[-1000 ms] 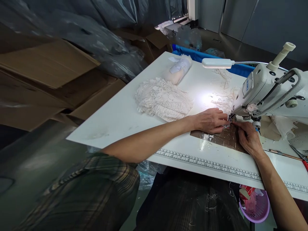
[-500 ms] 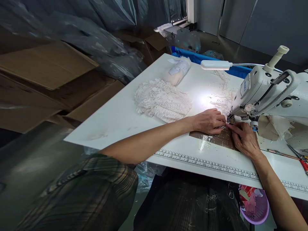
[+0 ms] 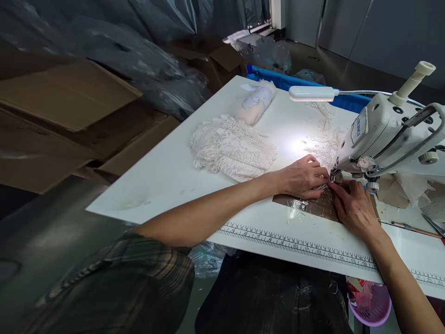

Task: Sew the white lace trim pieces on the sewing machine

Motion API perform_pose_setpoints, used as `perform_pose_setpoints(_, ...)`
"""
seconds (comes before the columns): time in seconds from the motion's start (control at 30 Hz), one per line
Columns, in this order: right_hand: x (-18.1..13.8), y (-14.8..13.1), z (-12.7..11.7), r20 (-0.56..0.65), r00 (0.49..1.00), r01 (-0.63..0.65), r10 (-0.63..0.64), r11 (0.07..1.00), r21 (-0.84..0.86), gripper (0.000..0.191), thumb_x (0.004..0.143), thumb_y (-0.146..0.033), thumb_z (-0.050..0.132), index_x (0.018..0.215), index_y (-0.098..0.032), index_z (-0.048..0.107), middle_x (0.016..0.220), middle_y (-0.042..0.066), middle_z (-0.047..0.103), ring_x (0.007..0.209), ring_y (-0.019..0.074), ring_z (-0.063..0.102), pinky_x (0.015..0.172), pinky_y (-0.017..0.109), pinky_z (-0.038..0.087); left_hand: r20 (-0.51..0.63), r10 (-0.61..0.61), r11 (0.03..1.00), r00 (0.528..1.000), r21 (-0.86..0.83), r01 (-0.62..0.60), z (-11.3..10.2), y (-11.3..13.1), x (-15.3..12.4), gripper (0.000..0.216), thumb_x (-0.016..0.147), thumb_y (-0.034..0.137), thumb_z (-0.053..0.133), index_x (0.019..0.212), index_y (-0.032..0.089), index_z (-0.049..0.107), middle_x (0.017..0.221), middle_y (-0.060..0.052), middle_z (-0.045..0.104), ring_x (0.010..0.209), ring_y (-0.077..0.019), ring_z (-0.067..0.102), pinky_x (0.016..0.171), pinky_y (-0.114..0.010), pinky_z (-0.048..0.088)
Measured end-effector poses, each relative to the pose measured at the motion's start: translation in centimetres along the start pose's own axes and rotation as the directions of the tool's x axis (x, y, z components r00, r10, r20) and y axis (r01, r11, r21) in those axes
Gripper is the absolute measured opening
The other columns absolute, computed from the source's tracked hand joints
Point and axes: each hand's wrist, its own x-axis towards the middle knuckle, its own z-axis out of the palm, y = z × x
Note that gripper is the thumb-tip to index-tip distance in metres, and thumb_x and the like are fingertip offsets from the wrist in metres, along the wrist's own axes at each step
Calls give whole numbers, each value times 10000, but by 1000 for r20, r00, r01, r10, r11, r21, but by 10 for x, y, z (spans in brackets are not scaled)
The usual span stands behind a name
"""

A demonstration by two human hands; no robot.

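Note:
My left hand (image 3: 301,177) lies on the white table (image 3: 174,171), fingers pressed together on a small piece of white lace (image 3: 320,186) at the needle of the sewing machine (image 3: 389,134). My right hand (image 3: 354,208) meets it from the right, fingertips pinching the same lace just under the presser foot (image 3: 335,176). Both hands rest over a brown taped patch (image 3: 313,204) on the table. More lace (image 3: 323,144) trails behind the needle under the lamp's glare.
A heap of white lace pieces (image 3: 232,147) and a wrapped pale bundle (image 3: 255,102) lie further back. A lamp (image 3: 309,93) hangs over the table. A printed ruler (image 3: 306,245) runs along the front edge. Scissors (image 3: 433,224), a purple basket (image 3: 373,304), cardboard boxes (image 3: 66,97).
The hands have stayed at the needle, the right one shifting slightly closer to the presser foot. The camera view drifted a little; the lace heap has not moved.

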Motion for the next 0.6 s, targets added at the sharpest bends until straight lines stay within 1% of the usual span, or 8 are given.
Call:
perform_pose_setpoints(0.1, 2, -2, -1, 12, 1000, -10, 10, 999, -30, 374, 945, -300, 428, 1249, -269, 643, 1021, 119, 595, 809, 212, 501, 725, 376, 433, 1, -5, 1000, 1000, -21, 5, -2, -2, -1, 257, 944, 364, 506, 1025, 203, 688, 1142, -69, 680, 861, -201, 605, 882, -405, 398)
perform_pose_setpoints(0.2, 4, -2, -2, 22, 999, -31, 32, 1000, -2, 380, 955, -326, 412, 1250, -265, 644, 1003, 120, 599, 765, 208, 505, 707, 389, 450, 25, -20, 999, 999, -29, 20, -4, -2, -1, 274, 948, 389, 513, 1062, 202, 678, 1166, -73, 664, 860, -197, 599, 875, -397, 391)
perform_pose_setpoints(0.27, 4, 2, -4, 25, 998, -51, 49, 996, 77, 381, 957, -328, 404, 1230, -254, 659, 1012, 129, 610, 788, 229, 541, 715, 413, 476, 62, -35, 999, 997, -8, 35, -6, -2, -1, 300, 956, 406, 503, 1102, 200, 664, 1195, -78, 653, 880, -202, 592, 883, -396, 384)
perform_pose_setpoints(0.33, 3, 8, -8, 26, 997, -77, 73, 976, 206, 364, 957, -335, 410, 1178, -241, 684, 1036, 132, 625, 861, 253, 593, 750, 425, 509, 90, -49, 999, 995, 16, 47, -8, -1, -1, 330, 962, 423, 496, 1144, 194, 648, 1216, -87, 642, 900, -211, 586, 890, -399, 380)
perform_pose_setpoints(0.43, 1, 21, -13, 58, 987, -159, 149, 906, 393, 354, 965, -412, 424, 1092, -225, 697, 1078, 123, 651, 962, 260, 637, 827, 421, 535, 108, -60, 998, 992, 38, 56, -8, -1, 0, 372, 968, 437, 489, 1193, 175, 628, 1213, -103, 633, 908, -218, 580, 889, -402, 382)
perform_pose_setpoints(0.53, 5, 32, -14, 116, 968, -251, 223, 829, 500, 455, 982, -526, 357, 984, -222, 696, 1028, 107, 681, 972, 258, 647, 859, 426, 534, 120, -66, 997, 991, 55, 60, -8, 0, 0, 405, 974, 454, 476, 1208, 156, 618, 1216, -111, 624, 910, -220, 578, 877, -400, 384)
perform_pose_setpoints(0.6, 10, 36, -12, 145, 957, -289, 251, 802, 523, 517, 992, -548, 295, 901, -220, 685, 951, 104, 685, 948, 260, 643, 852, 430, 532, 123, -70, 996, 990, 62, 63, -7, 0, -1, 419, 975, 469, 473, 1208, 151, 615, 1228, -115, 617, 913, -221, 578, 873, -401, 386)
